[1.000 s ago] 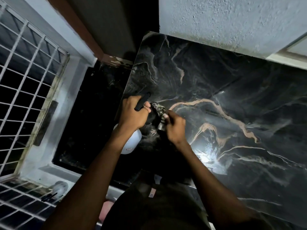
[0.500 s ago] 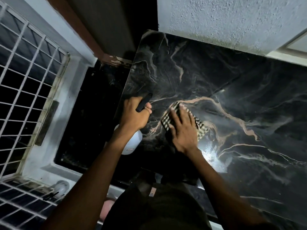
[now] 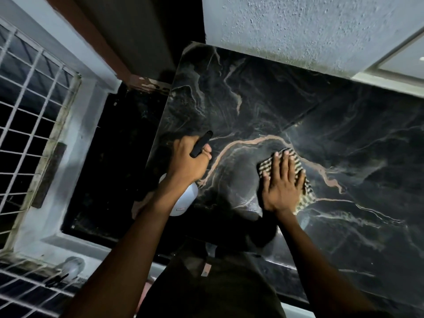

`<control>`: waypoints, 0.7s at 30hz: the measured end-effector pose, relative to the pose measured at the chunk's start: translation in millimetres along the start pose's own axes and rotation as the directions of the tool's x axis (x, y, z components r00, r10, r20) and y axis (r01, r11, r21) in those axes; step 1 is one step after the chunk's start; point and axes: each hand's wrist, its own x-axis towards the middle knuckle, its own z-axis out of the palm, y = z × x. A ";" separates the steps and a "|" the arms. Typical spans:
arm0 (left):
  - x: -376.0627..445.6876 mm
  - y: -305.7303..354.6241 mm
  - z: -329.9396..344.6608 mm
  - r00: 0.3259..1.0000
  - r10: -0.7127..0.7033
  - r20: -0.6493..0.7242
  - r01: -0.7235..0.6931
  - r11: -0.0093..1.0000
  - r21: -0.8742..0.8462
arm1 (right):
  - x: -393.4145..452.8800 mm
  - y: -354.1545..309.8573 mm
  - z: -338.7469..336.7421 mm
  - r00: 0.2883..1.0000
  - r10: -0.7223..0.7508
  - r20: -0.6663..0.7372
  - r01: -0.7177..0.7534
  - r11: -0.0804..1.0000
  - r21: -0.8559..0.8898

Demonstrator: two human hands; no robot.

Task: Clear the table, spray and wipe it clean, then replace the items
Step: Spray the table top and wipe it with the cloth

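The black marble table (image 3: 286,106) with pale veins fills the right of the head view. My left hand (image 3: 189,160) grips the black trigger head of a white spray bottle (image 3: 183,200) over the table's left edge, nozzle pointing up-right. My right hand (image 3: 281,182) lies flat, fingers spread, pressing a black-and-white checked cloth (image 3: 304,189) onto the tabletop. Most of the cloth is hidden under the palm.
A rough white wall (image 3: 298,26) runs along the table's far side. A barred window (image 3: 25,111) stands at the left, with a dark floor gap (image 3: 110,168) between it and the table. A bright glare patch lies beside the cloth.
My right hand went from bunching the cloth beside the bottle to laying it flat and sliding it rightward across the table. The left hand stayed with the spray bottle.
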 end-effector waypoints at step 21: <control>-8.6 -49.0 -44.0 0.989 -0.110 -0.094 0.116 0.992 0.054 | -20.4 -49.4 17.7 0.802 -0.585 0.122 0.596 0.798 -0.089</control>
